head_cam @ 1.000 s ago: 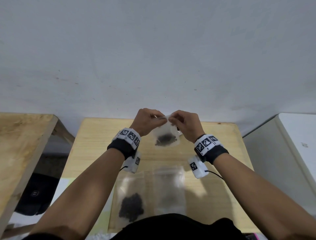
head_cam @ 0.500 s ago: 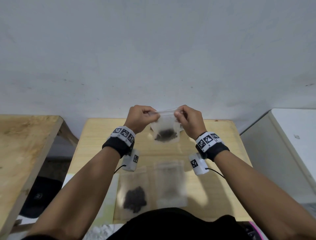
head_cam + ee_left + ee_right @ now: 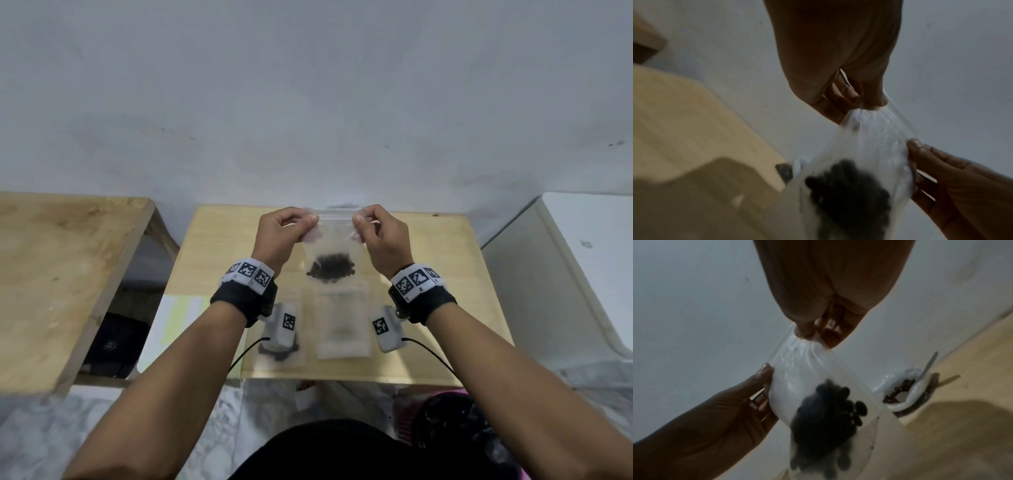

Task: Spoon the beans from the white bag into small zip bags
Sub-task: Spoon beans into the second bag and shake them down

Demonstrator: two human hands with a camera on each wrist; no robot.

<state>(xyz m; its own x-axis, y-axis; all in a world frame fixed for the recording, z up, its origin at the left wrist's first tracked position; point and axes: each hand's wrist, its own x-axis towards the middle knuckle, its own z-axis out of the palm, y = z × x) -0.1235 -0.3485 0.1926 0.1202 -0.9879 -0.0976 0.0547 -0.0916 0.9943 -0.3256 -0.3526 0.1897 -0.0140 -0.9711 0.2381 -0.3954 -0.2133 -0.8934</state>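
Note:
I hold a small clear zip bag (image 3: 331, 240) upright above the wooden table (image 3: 445, 267), with dark beans (image 3: 330, 270) heaped at its bottom. My left hand (image 3: 310, 222) pinches its top left corner between thumb and fingers, and my right hand (image 3: 359, 221) pinches the top right corner. The left wrist view shows the zip bag (image 3: 869, 142) stretched between both hands. In the right wrist view the white bag (image 3: 906, 391) stands on the table behind the zip bag (image 3: 807, 378), open, with brown beans inside and a spoon (image 3: 929, 365) sticking out.
Two more zip bags lie flat on the table nearer me: one in the middle (image 3: 342, 325), and one at the left (image 3: 284, 356) with dark beans, partly hidden by my wrist camera. A second wooden table (image 3: 51, 274) stands left, a white cabinet (image 3: 582, 260) right.
My hands have slid apart along the bag's top, from close together at the middle to its two corners. The bag hangs straighter and a little higher.

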